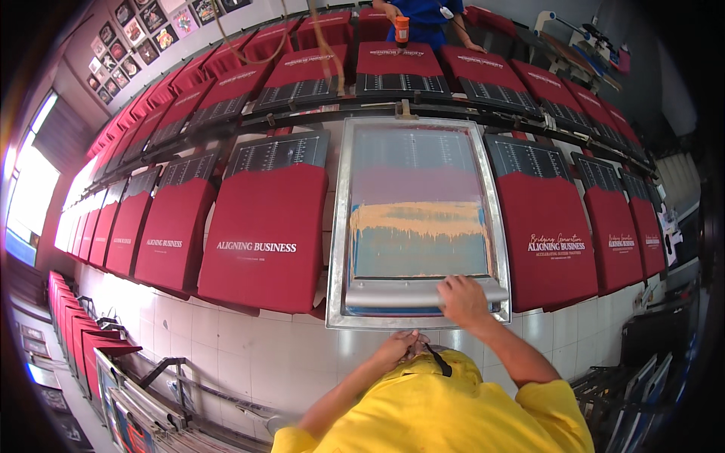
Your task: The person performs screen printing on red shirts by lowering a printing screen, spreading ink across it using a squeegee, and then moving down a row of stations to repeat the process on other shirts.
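In front of me lies a metal-edged printing screen [337, 249], set over one of the boards. A streaked band of cream-coloured ink [415, 217] crosses its mesh. Across the near end rests a long silver-grey squeegee [393, 294]. My right hand [462, 302] grips it toward its right end, fingers curled over the top. Bent in close to my chest, my left hand [400, 349] is just below the screen's near edge, beside a black strap [438, 361]. Its fingers are drawn together; whatever may be in them is too small to make out.
Dark red printed shirts lie over boards on both sides, such as the left shirt [260, 219] and right shirt [545, 234]. Across the rails, a person in blue [430, 23] holds an orange heat-gun-like tool [402, 30]. Stacked frames [143, 408] stand at lower left.
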Tool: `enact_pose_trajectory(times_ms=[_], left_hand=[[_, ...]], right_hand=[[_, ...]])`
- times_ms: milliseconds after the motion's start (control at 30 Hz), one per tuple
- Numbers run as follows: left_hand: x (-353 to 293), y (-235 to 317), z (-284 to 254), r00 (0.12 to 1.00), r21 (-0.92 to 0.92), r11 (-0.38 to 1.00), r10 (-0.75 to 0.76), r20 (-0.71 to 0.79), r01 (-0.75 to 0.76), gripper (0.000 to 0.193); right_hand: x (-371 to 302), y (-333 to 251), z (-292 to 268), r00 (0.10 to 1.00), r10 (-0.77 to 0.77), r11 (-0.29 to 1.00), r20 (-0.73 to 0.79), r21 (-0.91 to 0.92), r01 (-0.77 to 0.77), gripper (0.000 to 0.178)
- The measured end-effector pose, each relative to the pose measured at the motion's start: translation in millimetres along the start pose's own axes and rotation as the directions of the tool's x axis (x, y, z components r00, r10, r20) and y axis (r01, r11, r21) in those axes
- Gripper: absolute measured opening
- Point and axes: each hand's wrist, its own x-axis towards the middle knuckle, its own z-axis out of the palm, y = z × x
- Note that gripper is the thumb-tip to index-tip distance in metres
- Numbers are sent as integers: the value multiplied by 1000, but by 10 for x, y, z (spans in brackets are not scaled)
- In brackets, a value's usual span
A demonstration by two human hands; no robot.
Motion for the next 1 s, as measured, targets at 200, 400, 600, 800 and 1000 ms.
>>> enact_pose_trajectory(times_ms=[200, 400, 600, 800, 1000], left_hand=[[-814, 1117, 88, 595, 981, -81, 786, 170, -174, 37], [-492, 1432, -426, 800, 937, -343, 579, 159, 62, 26], [-319, 1382, -494, 793, 977, -189, 608, 37, 100, 28], [-513, 1287, -434, 738, 974, -214, 668, 91, 73, 30], [-336, 863, -773, 589, 918, -395, 753, 293, 47, 45]], right_hand=[[-98, -116, 26, 998, 62, 998, -28, -18, -63, 27], [-193, 102, -102, 997, 50, 993, -67, -99, -56, 27], [-453, 409, -127, 985, 160, 987, -64, -22, -161, 23], [-599, 241, -185, 986, 156, 987, -66, -18, -158, 23], [-749, 168, 102, 971, 131, 987, -201, -67, -147, 16]])
